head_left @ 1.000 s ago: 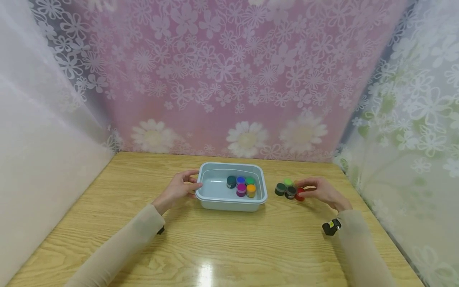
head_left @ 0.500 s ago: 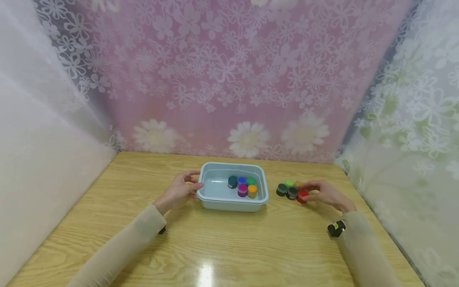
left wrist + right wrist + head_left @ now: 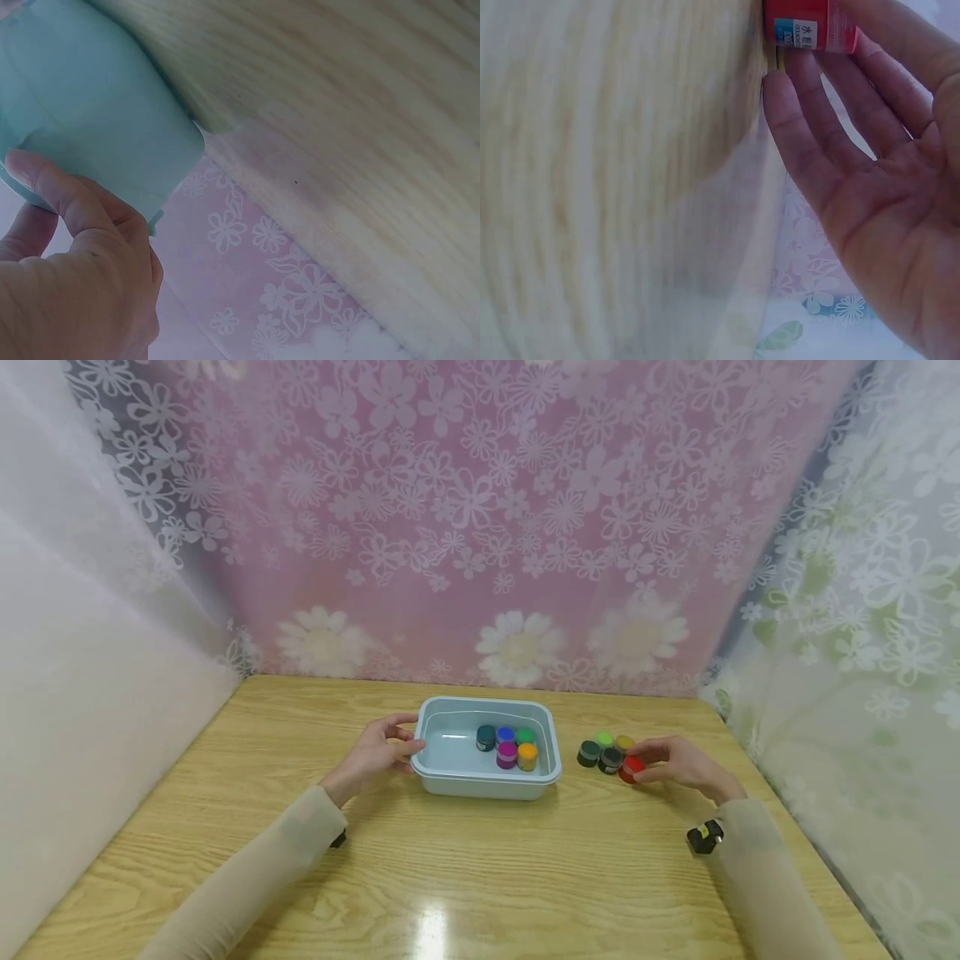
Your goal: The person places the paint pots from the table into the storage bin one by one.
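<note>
At the left end of a pale blue basin, my left hand grips the rim, thumb over it. In the left wrist view, the thumb and fingers of that hand pinch the basin. Several small jars stand in the basin's right half, among them a purple one and an orange one. My right hand pinches a red jar beside a black jar. The right wrist view has this hand around the labelled red jar.
Near the red jar stand a dark green jar, a light green jar and a yellow jar. The wooden table is bounded by a pink flowered curtain behind and pale cloths at both sides.
My right hand has shifted slightly to the right with its fingers on the red jar, and more of the yellow jar shows. The left hand stays on the basin's rim.
</note>
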`<state>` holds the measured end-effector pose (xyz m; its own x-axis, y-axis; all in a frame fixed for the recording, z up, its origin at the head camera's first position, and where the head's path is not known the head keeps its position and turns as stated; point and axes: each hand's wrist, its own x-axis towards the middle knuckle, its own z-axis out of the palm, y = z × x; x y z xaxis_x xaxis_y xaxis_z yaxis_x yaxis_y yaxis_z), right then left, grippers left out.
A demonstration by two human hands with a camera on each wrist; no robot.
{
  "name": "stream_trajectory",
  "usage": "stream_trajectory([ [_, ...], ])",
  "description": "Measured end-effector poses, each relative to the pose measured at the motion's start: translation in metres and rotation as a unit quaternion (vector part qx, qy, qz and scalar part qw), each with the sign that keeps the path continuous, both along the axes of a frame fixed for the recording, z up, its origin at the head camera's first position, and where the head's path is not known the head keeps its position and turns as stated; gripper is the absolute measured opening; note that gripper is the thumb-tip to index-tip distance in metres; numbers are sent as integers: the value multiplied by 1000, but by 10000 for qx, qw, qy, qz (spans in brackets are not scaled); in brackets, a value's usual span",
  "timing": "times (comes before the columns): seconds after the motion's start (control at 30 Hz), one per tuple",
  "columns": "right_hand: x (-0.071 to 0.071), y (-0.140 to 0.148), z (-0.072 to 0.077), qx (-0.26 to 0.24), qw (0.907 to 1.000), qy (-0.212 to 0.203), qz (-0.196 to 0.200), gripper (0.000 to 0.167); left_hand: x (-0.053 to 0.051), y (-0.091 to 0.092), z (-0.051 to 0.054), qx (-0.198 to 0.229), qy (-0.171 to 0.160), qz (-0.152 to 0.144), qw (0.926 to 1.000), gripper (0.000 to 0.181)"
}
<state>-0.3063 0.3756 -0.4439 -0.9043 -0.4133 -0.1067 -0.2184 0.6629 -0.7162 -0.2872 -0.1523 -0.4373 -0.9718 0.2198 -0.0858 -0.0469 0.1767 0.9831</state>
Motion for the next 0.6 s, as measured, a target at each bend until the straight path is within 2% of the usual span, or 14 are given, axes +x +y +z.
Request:
stream_trajectory([
  [0.17,1,0,0,29,9996,-4,-278,53,2,0,2,-21,17,37,10000,58],
  [0.37,2,0,2,-156,9995,0,-289,47,2,0,4,-14,9,45,10000,58],
  [0.6,6,-2,7,-901,9952,-124,-347,56,3,0,5,-93,-1,59,9999,58],
])
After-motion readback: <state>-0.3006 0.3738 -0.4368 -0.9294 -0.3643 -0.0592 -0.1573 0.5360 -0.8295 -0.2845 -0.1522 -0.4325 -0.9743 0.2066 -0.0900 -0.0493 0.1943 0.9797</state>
